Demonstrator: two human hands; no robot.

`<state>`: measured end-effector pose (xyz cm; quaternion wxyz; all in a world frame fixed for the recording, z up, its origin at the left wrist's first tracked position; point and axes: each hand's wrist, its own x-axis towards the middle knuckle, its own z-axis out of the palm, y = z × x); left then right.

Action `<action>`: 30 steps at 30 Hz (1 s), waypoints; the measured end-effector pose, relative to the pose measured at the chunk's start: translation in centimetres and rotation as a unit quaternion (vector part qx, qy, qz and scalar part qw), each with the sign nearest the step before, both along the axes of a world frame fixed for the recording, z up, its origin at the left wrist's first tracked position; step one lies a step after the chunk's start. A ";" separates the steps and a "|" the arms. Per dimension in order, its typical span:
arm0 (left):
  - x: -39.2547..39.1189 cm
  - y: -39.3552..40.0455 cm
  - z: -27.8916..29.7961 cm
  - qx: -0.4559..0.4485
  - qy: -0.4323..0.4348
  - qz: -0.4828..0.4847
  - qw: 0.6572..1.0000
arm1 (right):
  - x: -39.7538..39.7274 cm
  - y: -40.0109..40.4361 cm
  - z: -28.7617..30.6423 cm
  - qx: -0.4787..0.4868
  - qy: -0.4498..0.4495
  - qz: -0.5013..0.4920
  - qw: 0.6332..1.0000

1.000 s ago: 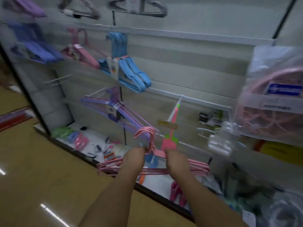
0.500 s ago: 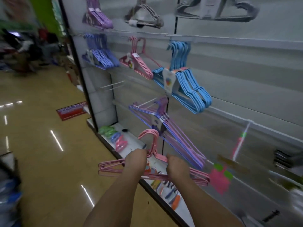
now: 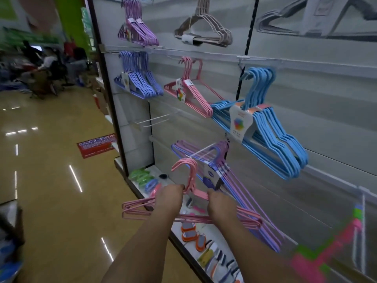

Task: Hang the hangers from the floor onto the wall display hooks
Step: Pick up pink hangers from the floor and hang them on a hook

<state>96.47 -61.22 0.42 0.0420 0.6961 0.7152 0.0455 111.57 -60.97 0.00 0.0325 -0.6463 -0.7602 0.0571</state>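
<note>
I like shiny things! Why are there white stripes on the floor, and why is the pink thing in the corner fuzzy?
Head view: the stripes are ceiling lights mirrored in the glossy floor; the pink-and-green item is motion-blurred at the picture's edge.

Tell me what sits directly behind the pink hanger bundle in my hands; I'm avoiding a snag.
Behind the pink hanger bundle, gripped by the left hand and right hand, hang purple hangers on a wall hook. The hands hide the bundle's middle.
</note>
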 end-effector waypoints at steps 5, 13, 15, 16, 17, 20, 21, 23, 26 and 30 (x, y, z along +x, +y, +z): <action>-7.1 3.6 1.0 0.016 -0.012 0.008 1.000 | -7.2 3.3 0.8 0.011 0.007 -0.014 1.000; -18.6 7.9 2.5 0.041 -0.050 0.016 0.998 | -18.9 7.4 1.8 0.032 0.014 -0.020 0.999; -20.2 8.7 2.6 0.036 -0.050 0.009 0.998 | -20.3 8.1 1.9 0.042 0.023 -0.019 0.999; -21.0 9.3 2.7 0.032 -0.047 0.006 0.998 | -21.0 8.7 2.0 0.046 0.026 -0.018 0.998; -21.6 9.8 2.8 0.027 -0.040 0.002 0.999 | -21.5 9.3 2.1 0.047 0.028 -0.016 0.998; -23.1 12.3 3.3 0.036 -0.021 -0.017 0.999 | -22.5 11.5 2.8 0.053 0.061 0.001 0.997; -23.4 13.4 3.7 0.044 -0.019 -0.023 0.999 | -22.6 12.4 3.3 0.059 0.081 0.008 0.995; -23.6 15.5 4.7 0.057 -0.014 -0.027 0.998 | -22.7 14.0 4.2 0.073 0.100 0.019 0.992; -23.7 18.8 6.6 0.095 -0.009 -0.034 0.995 | -23.0 16.7 6.2 0.095 0.132 -0.009 0.987; -23.8 22.8 9.2 0.130 0.014 -0.070 0.989 | -23.3 21.4 8.9 0.052 0.259 -0.101 0.959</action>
